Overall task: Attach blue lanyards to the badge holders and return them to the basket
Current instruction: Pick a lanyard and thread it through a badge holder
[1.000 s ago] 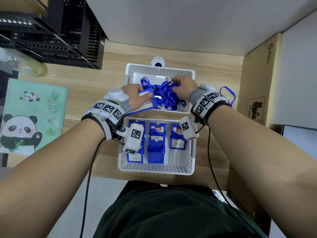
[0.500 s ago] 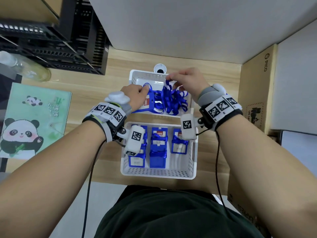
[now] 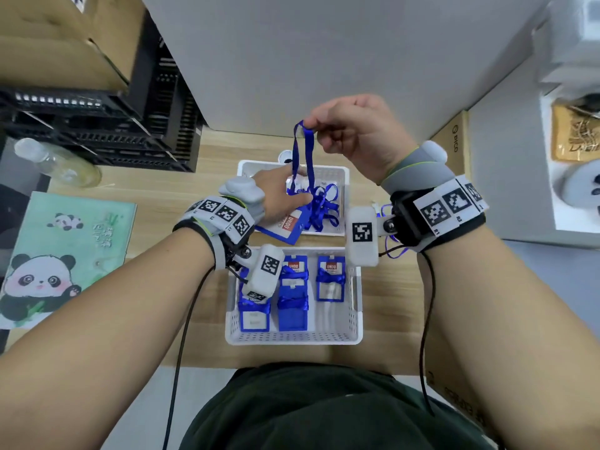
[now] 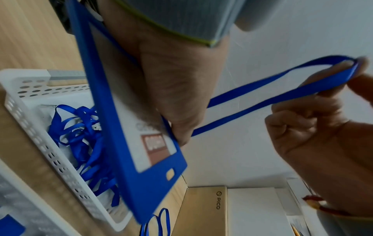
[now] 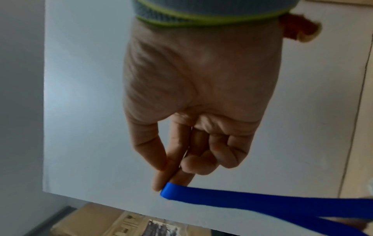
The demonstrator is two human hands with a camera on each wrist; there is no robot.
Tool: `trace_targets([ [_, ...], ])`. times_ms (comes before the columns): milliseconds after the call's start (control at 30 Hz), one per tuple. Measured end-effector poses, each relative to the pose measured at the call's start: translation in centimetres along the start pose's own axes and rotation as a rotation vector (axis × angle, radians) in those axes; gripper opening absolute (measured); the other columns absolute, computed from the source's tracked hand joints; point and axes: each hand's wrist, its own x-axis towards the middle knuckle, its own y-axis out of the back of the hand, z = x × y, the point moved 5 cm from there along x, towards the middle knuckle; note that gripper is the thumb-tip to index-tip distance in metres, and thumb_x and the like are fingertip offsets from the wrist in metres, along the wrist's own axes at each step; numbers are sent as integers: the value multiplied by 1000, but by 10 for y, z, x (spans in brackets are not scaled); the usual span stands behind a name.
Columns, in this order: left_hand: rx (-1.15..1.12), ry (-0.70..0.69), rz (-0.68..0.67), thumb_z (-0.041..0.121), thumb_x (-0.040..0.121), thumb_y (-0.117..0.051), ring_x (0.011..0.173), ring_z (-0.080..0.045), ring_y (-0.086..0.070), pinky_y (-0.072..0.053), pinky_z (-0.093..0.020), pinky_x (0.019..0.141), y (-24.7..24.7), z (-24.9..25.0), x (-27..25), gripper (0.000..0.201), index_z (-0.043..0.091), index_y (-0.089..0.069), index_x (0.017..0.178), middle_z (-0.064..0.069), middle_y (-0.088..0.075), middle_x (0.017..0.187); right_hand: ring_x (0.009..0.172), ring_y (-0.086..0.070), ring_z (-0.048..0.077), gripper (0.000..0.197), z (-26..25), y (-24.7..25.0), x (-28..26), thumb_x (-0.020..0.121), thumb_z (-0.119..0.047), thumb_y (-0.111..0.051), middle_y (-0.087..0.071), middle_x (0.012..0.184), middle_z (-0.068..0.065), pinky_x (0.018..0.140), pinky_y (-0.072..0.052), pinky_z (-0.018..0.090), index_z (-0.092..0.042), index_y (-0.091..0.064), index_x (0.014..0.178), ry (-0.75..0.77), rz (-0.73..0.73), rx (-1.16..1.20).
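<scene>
- the right hand is raised above the far basket, thumb and forefinger pinching the top of a blue lanyard loop, the other fingers curled in.
- the right wrist view shows that pinch close up: the fingertips meet at the lanyard's fold, with the strap running off to the right.
- the left hand sits over the far basket, gripping a blue badge holder by its edge.
- only the left wrist view shows the holder's face: a clear window with a red label, and a slot at its end.
- the tangled lanyard pile lies in the far basket, under the holder.
- the head view alone shows the near basket holding finished badges wrapped in blue.
</scene>
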Motion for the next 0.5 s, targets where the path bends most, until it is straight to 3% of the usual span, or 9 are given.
trace_targets([
  [100, 61, -37, -61, 47, 93, -52, 61, -5, -46, -29, -24, 53, -1, 17, -8, 21, 31, -61, 104, 12, -48, 66, 53, -49, 14, 18, -14, 2, -13, 76, -13, -59, -69, 68, 4, 54, -39, 22, -11, -75, 67, 46, 13, 27],
  [200, 38, -10, 11, 42, 100, -40, 65, -17, -49, -31, -29, 57, 12, 24, -12, 30, 23, -55, 82, 5, -52, 67, 50, -44, 13, 18, -16, 11, -22, 75, -15, -58, -66, 65, 7, 51, -36, 21, -13, -73, 65, 34, 66, 16],
  [367, -96, 29, 199, 23, 99, -41, 82, -30, -54, -32, -32, 66, 51, 35, -19, 25, 21, -52, 76, -7, -59, 81, 44, -33, 13, 18, 12, 36, -33, 83, -12, -52, -48, 51, -2, 45, -27, 21, -13, -65, 71, -120, 219, -224],
  [433, -166, 49, 229, 22, 98, -40, 79, -27, -52, -31, -32, 65, 64, 43, -22, 25, 19, -52, 76, -6, -58, 79, 46, -31, 15, 13, 28, 39, -36, 85, -14, -55, -42, 50, -4, 46, -24, 22, -14, -65, 76, -205, 241, -363],
  [500, -252, 48, 223, 28, 101, -39, 67, -20, -47, -30, -30, 62, 76, 55, -27, 36, 17, -45, 68, -1, -53, 66, 51, -35, 14, 7, 41, 38, -38, 86, -15, -60, -44, 58, -4, 46, -28, 22, -16, -67, 88, -231, 226, -489],
])
